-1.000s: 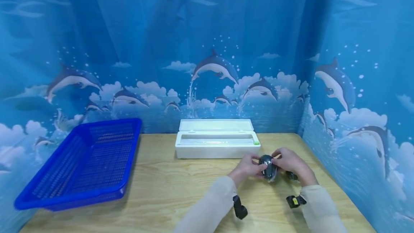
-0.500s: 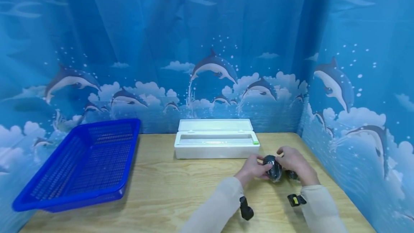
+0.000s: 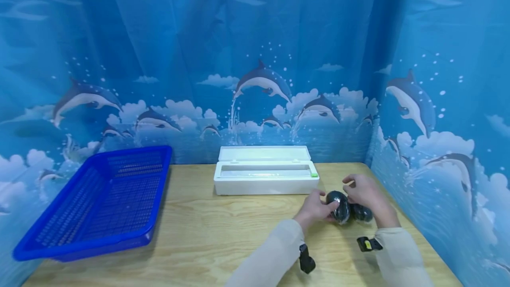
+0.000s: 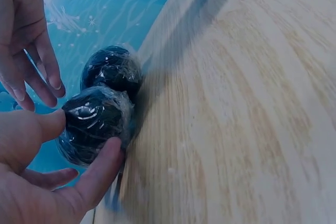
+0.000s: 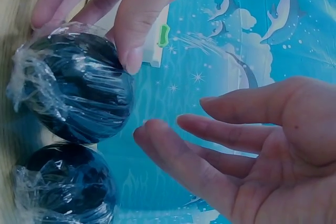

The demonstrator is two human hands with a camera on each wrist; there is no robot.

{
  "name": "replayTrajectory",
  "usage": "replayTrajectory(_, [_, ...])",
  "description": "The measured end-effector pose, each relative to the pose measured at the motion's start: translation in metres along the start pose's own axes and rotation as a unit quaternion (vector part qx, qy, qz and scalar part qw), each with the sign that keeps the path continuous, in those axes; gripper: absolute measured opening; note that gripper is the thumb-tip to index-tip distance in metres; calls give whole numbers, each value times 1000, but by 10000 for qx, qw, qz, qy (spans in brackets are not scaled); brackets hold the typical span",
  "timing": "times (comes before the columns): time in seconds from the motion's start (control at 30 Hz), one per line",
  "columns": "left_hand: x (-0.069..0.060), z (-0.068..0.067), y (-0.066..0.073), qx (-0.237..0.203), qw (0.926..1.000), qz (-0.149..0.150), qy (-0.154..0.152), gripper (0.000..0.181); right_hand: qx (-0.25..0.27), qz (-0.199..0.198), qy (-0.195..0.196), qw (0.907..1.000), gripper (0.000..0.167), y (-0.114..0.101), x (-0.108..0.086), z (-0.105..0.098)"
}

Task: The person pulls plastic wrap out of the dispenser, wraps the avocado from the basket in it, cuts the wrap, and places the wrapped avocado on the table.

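A dark round object wrapped in clear cling film [image 3: 338,207] stands at the right of the table. My left hand [image 3: 314,209] holds it from the left; in the left wrist view the thumb and a finger [image 4: 102,169] press its sides. A second wrapped dark ball [image 3: 361,212] sits against it on the right, also low in the right wrist view. My right hand [image 3: 364,191] hovers just above the pair, fingers loosely bent around nothing; in the right wrist view a gap shows between its fingertips and the balls. What lies inside the film cannot be told.
Behind the hands stands a long white cling film box [image 3: 267,185] with its lid up and a green slider at its right end. A blue plastic basket [image 3: 149,229] occupies the table's left side. Dolphin-print curtains [image 3: 259,56] border the wooden table [image 3: 207,242] at the back and right.
My left hand has moved the wrapped ball rightward against the second one. My right hand has come off the ball and risen slightly, so more of the second ball shows.
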State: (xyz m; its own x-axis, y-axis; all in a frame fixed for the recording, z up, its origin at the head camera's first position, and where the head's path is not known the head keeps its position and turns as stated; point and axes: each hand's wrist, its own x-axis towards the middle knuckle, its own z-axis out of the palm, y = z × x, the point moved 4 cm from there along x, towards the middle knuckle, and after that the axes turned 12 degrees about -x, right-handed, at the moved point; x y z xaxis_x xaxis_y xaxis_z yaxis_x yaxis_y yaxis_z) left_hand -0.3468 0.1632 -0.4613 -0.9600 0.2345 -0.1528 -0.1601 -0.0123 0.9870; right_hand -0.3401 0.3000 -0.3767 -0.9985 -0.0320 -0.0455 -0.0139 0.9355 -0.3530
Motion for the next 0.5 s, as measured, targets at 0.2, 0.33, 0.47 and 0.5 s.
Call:
replayTrajectory(0.2, [-2,-10,2,278,9996,103,3,53,72,-18,92,9999,35,-4,1,-1])
replayTrajectory(0.33, [-3,-22,4,589,9980,226,-96,51,-18,-105,138,9998,36,-7,-1,-1])
replayTrajectory(0.47, [-4,-35,12,969,9939,459,-244,50,-81,-236,162,9996,36,-14,-2,2])
replayTrajectory(0.5, [-5,-37,14,1062,9927,507,-272,50,-96,-247,165,9995,35,-17,-3,3])
